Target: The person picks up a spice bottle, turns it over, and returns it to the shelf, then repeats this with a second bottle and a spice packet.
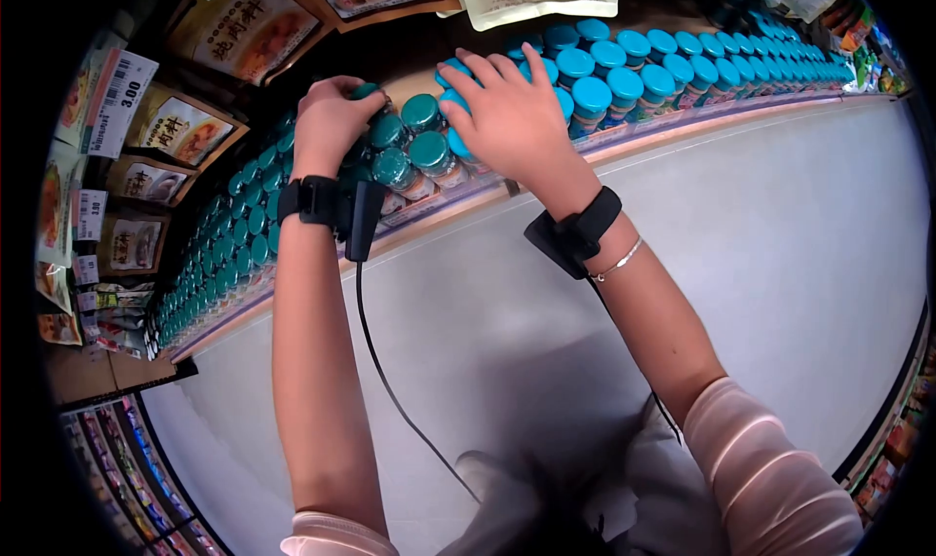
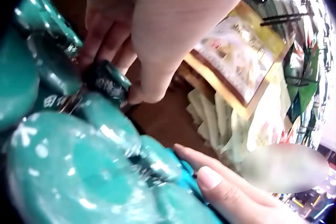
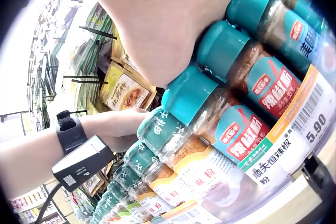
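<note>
Watching remotely, I see the left hand (image 1: 330,127) pinching a green-capped jar (image 1: 366,90) to the left of the blue-capped jars (image 1: 591,96), while the right hand (image 1: 522,122), fingers spread, rests on those.

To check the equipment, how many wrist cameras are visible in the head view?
2: the left wrist camera, strapped behind the left hand, and the right wrist camera, strapped behind the right hand.

Head view: bright, mostly sharp, edges strongly bent, corners black; soft dark shadow on pale floor (image 1: 780,215). Left wrist view: quite blurred, white glints on green lids (image 2: 100,182). Right wrist view: price tag (image 3: 296,136) readable, upper left washed by white glare.
</note>
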Tool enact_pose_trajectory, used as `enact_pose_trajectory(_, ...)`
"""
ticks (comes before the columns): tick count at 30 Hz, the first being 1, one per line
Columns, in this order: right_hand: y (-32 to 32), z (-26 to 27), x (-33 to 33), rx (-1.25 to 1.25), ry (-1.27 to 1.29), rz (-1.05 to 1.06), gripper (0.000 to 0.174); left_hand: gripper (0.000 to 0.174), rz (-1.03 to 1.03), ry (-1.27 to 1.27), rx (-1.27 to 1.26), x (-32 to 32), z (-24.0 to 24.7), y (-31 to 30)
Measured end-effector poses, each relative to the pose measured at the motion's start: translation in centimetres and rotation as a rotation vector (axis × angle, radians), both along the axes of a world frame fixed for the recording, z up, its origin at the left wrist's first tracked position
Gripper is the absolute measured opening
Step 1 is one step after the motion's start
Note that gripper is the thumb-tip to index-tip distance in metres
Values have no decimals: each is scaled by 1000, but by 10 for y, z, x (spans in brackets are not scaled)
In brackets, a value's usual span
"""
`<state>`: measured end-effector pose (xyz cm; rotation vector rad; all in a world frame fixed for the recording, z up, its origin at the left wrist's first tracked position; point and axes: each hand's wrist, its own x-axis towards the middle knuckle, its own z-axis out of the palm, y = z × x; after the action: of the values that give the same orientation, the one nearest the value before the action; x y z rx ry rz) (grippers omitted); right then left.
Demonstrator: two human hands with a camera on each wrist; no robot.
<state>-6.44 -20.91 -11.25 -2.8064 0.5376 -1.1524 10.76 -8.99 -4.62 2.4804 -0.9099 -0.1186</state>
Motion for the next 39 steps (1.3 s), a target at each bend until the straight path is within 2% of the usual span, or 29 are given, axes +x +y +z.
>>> enact_pose_trajectory(2,-1,3,-2,1,-112,69,39,46,150,-164,-233,-4,11,14)
enact_pose_trajectory(3,2,9,-7,27,-161,101,38,42,104,-226,-467,-6,14,24)
enact_pose_trajectory(6,14,34,-17,246,-274,246,36,37,108,-143,-910,-57,44,42)
enact_pose_trajectory(7,18,45,-21,290,-281,340,46,37,111,1,-1031,-66,48,45)
enact_pose_trajectory(10,49,70,-25,663,-286,567,61,39,65,512,-1351,-87,50,56)
enact_pose_trajectory(11,57,74,-27,715,-211,597,70,40,48,633,-1311,-91,48,60)
enact_pose_trajectory(12,61,73,-25,688,-190,604,65,41,26,757,-1269,-96,46,64)
enact_pose_trajectory(14,66,59,-23,683,-130,583,55,43,35,790,-1263,-109,42,69)
enact_pose_trajectory(17,79,50,-27,811,-188,607,40,46,6,831,-1271,-110,35,75)
enact_pose_trajectory(20,82,56,-36,1226,20,714,37,46,-159,1040,-1215,-111,30,81)
enact_pose_trajectory(21,81,58,-38,1417,18,773,39,44,-194,1129,-1253,-113,29,83)
enact_pose_trajectory(23,79,63,-42,1804,12,884,43,45,-173,1058,-1188,-114,25,84)
enact_pose_trajectory(24,78,64,-43,1841,37,919,45,47,-161,1022,-1154,-115,23,84)
enact_pose_trajectory(25,77,64,-44,1878,63,953,47,54,6,979,-1218,-120,21,82)
enact_pose_trajectory(26,77,63,-45,1915,88,988,50,56,38,957,-1224,-117,18,85)
enact_pose_trajectory(28,87,60,-44,1655,16,837,49,61,96,914,-1235,-113,18,87)
enact_pose_trajectory(29,93,57,-43,1521,-18,759,49,63,210,863,-1221,-117,18,86)
enact_pose_trajectory(32,104,43,-37,1286,-167,726,47,68,213,852,-1173,-117,17,87)
enact_pose_trajectory(33,104,51,-42,1332,-132,730,41,60,244,829,-1154,-119,17,85)
enact_pose_trajectory(36,102,58,-49,1676,-103,885,39,40,-28,1011,-1157,-124,25,85)
enact_pose_trajectory(37,102,58,-48,1685,-120,879,39,48,-101,1071,-1144,-116,20,88)
enact_pose_trajectory(39,99,57,-45,1703,-149,868,38,48,-117,1022,-1104,-110,20,90)
